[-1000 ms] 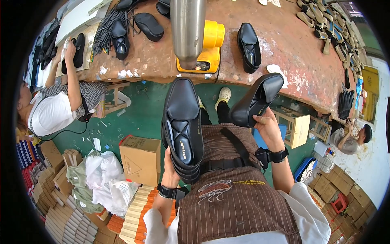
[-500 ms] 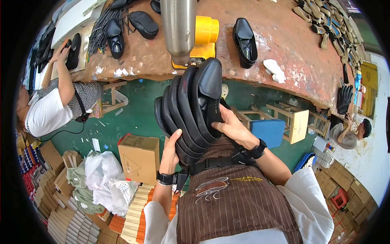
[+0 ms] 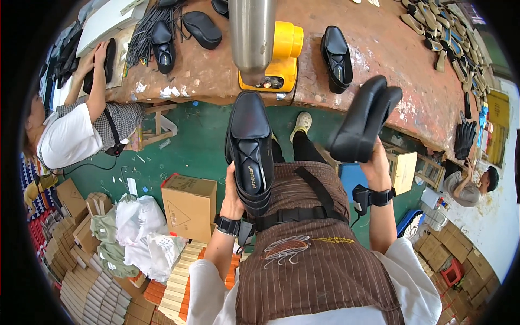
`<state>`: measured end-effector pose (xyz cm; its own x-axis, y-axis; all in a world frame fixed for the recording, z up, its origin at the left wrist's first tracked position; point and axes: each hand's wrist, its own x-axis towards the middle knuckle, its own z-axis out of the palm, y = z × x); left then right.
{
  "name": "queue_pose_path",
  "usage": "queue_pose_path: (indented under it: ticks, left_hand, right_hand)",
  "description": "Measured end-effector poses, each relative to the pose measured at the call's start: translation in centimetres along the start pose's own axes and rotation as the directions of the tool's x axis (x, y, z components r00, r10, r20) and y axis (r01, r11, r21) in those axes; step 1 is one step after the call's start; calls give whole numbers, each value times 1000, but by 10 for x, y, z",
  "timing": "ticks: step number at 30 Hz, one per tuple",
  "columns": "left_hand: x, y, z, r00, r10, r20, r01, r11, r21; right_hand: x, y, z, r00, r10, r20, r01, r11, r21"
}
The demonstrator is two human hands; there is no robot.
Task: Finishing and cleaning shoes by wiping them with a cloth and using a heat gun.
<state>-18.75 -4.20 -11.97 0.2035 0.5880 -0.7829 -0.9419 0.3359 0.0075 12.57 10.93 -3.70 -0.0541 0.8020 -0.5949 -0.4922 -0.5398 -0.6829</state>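
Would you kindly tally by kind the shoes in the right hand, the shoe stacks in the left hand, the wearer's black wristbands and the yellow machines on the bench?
Black shoes in the right hand: 2 visible
Shoe stack in the left hand: 1 (its layers cannot be counted surely)
Black wristbands: 2
Yellow machine: 1
Total: 6

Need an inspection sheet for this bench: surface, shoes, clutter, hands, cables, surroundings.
Surface: brown table, worn, with whitish patches.
Shoes: shoe stack and two black shoes, held off the table; table shoe right of the yellow machine.
Clutter: white scraps near the front edge; dark strips heaped left.
Hands: left hand grips the stack; right hand the two shoes.
Cables: thin dark cord by the left co-worker.
Surroundings: cardboard box, plastic bags, second co-worker far right.
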Motion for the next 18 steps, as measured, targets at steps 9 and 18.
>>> queue_pose_path:
  ticks: [9, 18]
  left_hand:
    - [-12, -9, 26, 997, -71, -15, 72, 997, 37]
    - [-47, -13, 67, 998, 42, -45, -42, 999, -10]
  right_hand:
    - [-14, 6, -25, 969, 118, -215, -86, 985, 152]
    - [-14, 9, -26, 985, 65, -158, -60, 997, 37]
